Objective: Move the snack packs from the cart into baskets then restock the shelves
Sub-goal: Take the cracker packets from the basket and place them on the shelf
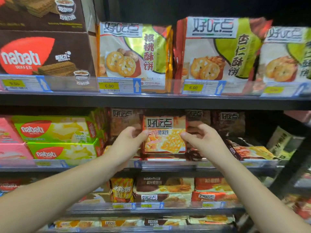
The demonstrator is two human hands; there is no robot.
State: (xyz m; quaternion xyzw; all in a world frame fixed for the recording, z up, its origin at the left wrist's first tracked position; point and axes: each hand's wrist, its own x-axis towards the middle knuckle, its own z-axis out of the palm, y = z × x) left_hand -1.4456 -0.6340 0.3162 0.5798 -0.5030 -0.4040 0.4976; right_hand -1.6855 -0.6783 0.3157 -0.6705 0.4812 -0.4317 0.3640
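Observation:
An orange-and-brown biscuit pack [165, 135] stands upright at the front of the middle shelf [151, 165], on top of flat packs of the same kind. My left hand [129, 140] grips its left edge, thumb on the front. On the opposite edge, my right hand [200, 138] holds it the same way. Both forearms reach up from the bottom corners. Darker brown packs [227, 123] stand behind it in shadow.
The top shelf [151, 100] carries brown Nabati wafer boxes [43, 52] and green-and-white biscuit packs [134, 52]. Green and pink Nabati boxes [55, 130] fill the middle shelf's left. Lower shelves hold more biscuit packs [165, 187]. A dark shelf upright [292, 158] stands at right.

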